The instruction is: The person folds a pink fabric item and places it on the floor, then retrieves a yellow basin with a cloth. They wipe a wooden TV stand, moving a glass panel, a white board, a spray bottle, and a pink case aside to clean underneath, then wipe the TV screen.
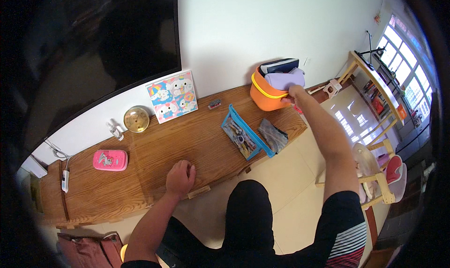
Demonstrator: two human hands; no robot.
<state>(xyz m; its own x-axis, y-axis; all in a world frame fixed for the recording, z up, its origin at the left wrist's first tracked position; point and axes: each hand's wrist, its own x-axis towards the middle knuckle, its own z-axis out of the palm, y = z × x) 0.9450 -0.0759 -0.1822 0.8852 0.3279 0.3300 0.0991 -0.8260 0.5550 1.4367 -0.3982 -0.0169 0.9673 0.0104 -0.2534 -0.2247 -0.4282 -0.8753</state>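
Note:
My right hand point(296, 95) is at the right side of an orange plastic basket point(267, 101), its fingers closed at the rim by the yellow handle point(266, 93). A lavender pouch point(285, 80) and a dark navy item with a pale edge point(280, 66) stick out of the basket. Just below this hand a small pink-red thing point(298, 109) shows, mostly hidden. My left hand point(181, 178) rests on the front part of the wooden cabinet top point(211, 155), fingers curled, with nothing visible in it. Between the hands lie a blue-edged clear zip pouch point(242, 136) and a grey patterned pouch point(273, 136).
A pink pencil case point(110, 160), small spray bottle point(115, 131), round gold dial gauge point(136, 119), cartoon picture panel point(173, 97) and small packet point(214, 104) stand or lie along the cabinet. A television point(105, 39) hangs above. Right of it are a wooden chair point(378, 183) and desk point(378, 78).

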